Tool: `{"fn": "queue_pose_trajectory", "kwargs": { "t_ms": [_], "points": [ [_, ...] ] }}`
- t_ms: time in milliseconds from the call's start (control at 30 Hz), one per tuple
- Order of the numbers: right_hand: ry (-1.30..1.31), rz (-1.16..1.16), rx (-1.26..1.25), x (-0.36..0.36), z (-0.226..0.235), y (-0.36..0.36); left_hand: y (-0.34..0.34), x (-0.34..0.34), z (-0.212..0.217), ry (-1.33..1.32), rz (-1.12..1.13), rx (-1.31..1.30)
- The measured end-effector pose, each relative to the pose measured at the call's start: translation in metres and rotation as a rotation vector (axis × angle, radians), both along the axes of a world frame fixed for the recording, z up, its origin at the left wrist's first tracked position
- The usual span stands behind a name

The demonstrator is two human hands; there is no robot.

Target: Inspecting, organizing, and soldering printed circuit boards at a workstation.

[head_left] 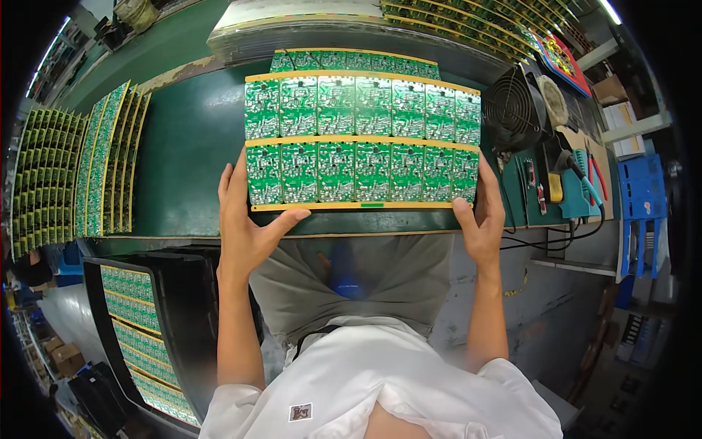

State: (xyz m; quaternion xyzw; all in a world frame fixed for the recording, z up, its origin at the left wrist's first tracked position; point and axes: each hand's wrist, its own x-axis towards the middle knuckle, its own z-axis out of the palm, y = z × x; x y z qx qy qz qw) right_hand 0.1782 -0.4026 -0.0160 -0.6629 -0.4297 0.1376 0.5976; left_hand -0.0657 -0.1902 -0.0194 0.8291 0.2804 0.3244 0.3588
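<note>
Both hands grip a green circuit-board panel above the near edge of the green bench. The left hand clamps its near-left corner, the right hand its near-right corner. The panel carries two rows of small boards framed by yellow strips.

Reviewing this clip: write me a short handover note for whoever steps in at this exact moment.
Left hand: grips the near left corner of the green circuit board panel, thumb on its yellow edge strip.
Right hand: grips the near right corner the same way.
Panel is held flat over the green bench, above another panel.
More panels stand racked at left and lie in a black tray by the left knee.
Fan and soldering tools sit at right.
Done or left: cannot tell from this view.
</note>
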Motion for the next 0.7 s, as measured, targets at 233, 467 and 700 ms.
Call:
{"fn": "queue_pose_trajectory", "kwargs": {
  "t_ms": [233, 467, 700],
  "points": [
    [-0.015, 0.006, 0.006, 0.0002, 0.0001, 0.0003, -0.0018, 0.0008, -0.0001, -0.039, 0.006, 0.056],
    [-0.06, 0.002, -0.016, 0.0006, -0.0002, 0.0002, -0.0019, 0.0026, 0.0023, -0.032, 0.044, 0.102],
    [-0.064, -0.017, -0.006, -0.0017, -0.0007, 0.0022, 0.0005, -0.0021, 0.0, 0.001, 0.034, 0.106]
  ]
}}
